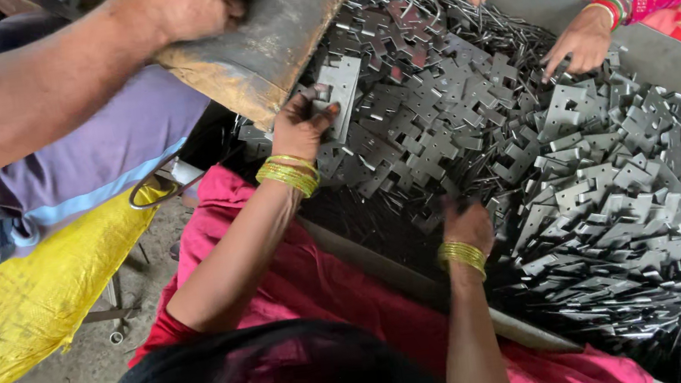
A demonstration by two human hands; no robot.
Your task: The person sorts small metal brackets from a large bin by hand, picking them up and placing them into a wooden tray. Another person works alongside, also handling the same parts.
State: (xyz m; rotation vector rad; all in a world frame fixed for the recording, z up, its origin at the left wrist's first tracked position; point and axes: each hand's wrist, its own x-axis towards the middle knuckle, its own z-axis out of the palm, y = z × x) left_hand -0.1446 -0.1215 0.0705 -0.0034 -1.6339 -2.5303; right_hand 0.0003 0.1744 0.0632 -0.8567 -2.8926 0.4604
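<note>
I see my left hand (302, 127) at the near-left edge of the pile (526, 151) of flat grey metal plates, fingers pinched on one plate (338, 88) that stands tilted against the rusty block (277, 26) above it. My right hand (468, 226) rests on the pile's near edge, blurred, so I cannot tell whether its fingers grip anything. Both wrists carry gold bangles (288, 174).

The pile fills a grey tray (671, 60), whose near rim (385, 268) runs slantwise under my forearms; red cloth (326, 288) lies just outside it. Between my two hands the pile thins to a dark, nearly bare strip. At the pile's far edge, two hands (582, 40) of a person in a red patterned sleeve touch the plates, well apart from mine. Left of the pile, another person's arm (41, 81) presses on the block, close above my left hand. A yellow sack (32, 290) sits left of the pile, by the floor.
</note>
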